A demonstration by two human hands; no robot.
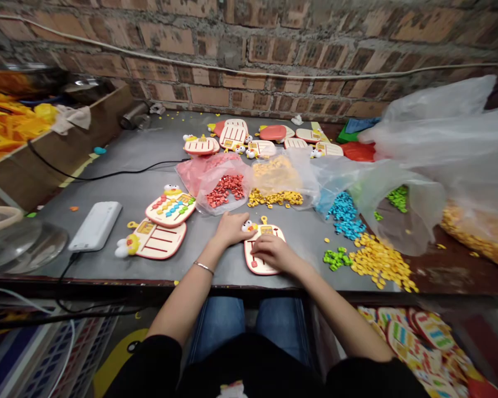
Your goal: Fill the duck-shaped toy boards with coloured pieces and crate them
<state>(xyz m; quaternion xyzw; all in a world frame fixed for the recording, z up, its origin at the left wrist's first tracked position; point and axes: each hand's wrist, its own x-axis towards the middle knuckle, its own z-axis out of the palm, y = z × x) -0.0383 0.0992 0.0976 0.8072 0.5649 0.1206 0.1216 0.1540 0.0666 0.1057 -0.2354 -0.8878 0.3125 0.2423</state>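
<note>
A cream toy board [276,235] with a red rim, slots and a yellow duck head lies in front of me at the table's near edge. My left hand [231,228] grips its upper left edge beside the duck head [249,226]. Over the middle of the board, my right hand [271,251] has its fingers bent and closed down on the slots; whatever they pinch is hidden. One small red bead [254,264] sits at the lower left of the board. To the left lie a slotted board [161,240] without beads and, overlapping it, a board filled with coloured beads [171,209].
Bags of red beads [228,190] and yellow beads [276,197] lie behind my hands. Blue beads [344,215], green beads [336,258] and yellow beads [382,262] are heaped at right. A white power bank [95,226] lies left. Several boards [233,134] lie near the brick wall.
</note>
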